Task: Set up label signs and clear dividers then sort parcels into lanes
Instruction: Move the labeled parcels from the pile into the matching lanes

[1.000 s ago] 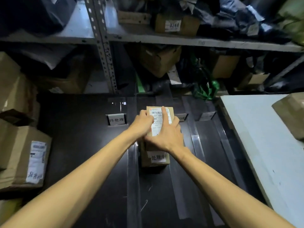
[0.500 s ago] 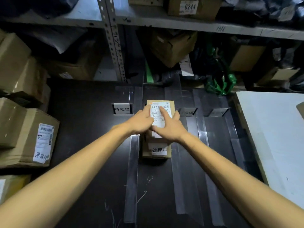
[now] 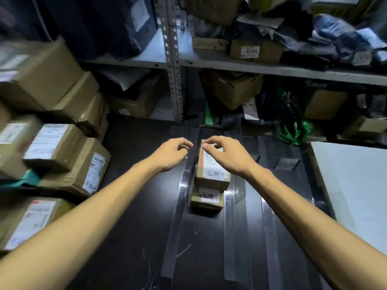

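Now both hands, left hand (image 3: 173, 152) and right hand (image 3: 226, 155), hover apart, empty, fingers loosely curled, right one nearer over the small brown cardboard parcel (image 3: 212, 172), long axis running away.

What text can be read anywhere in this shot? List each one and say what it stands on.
"处理中": handwritten white label on the upper stacked parcel in the middle lane.
"处理中": partly hidden label on the lower stacked parcel.
"0244", middle digits smeared: sticker on the shelf box.
Handwriting on the box at left: too blurred to read.
Printed shipping labels elsewhere: too small or blurred to read.
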Motion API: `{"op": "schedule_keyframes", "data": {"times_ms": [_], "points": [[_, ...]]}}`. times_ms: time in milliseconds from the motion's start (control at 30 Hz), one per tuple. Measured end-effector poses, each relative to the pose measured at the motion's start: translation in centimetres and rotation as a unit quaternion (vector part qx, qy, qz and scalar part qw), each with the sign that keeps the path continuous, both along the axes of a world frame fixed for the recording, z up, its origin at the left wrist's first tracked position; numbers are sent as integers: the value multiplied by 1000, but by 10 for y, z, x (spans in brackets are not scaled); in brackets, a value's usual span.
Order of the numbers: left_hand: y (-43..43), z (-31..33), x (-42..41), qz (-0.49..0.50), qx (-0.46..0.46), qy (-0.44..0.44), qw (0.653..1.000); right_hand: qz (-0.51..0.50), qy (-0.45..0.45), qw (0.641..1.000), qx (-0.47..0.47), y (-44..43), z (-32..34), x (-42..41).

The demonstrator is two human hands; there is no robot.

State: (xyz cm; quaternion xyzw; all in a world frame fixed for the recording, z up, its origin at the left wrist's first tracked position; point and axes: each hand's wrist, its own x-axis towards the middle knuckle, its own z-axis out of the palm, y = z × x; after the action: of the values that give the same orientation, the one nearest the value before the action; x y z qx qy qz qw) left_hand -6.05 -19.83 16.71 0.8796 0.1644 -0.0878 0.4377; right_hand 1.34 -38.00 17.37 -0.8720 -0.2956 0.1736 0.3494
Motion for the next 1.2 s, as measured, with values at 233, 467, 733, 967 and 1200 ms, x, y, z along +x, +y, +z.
{"op": "schedule_keyframes", "data": {"times_ms": [233, 467, 733, 967, 1200], "points": [[39, 61, -121, 115, 44, -68, 990, 133, -12, 988, 84, 81, 43, -73], [88, 86, -251, 258, 49, -88, 961, 268, -3, 958, 100, 175, 64, -173], [186, 61, -343, 322, 35, -82, 942, 318, -38, 946, 59, 275, 61, -241], [264, 38, -358, 326, -3, -83, 942, 286, -41, 957, 16, 341, 50, -263], [301, 14, -286, 232, -3, -100, 968, 197, -38, 979, -31, 375, 25, -219]]}}
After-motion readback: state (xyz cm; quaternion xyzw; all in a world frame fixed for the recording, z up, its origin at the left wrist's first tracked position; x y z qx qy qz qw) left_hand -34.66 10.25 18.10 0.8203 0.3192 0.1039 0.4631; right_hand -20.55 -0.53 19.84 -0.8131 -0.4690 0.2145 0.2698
